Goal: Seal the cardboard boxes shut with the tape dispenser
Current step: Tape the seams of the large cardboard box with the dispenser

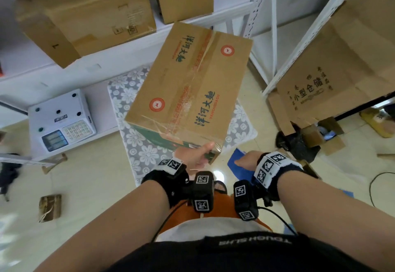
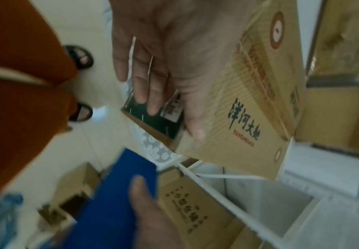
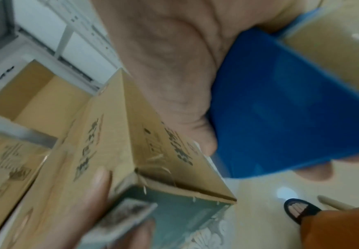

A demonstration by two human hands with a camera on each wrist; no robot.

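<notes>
A brown cardboard box printed with dark characters has clear tape running along its top seam. It hangs tilted over a floral mat. My left hand grips its near corner, with the thumb on top and the fingers flat against the green end face. My right hand, just right of that corner, holds the blue tape dispenser. The right wrist view shows its palm and fingers wrapped around the dispenser, beside the box. The tape roll and blade are hidden.
The grey floral mat lies on the tiled floor. White shelving behind it carries large cartons and a weighing scale. A flattened carton, a small open box and a black bag sit to the right.
</notes>
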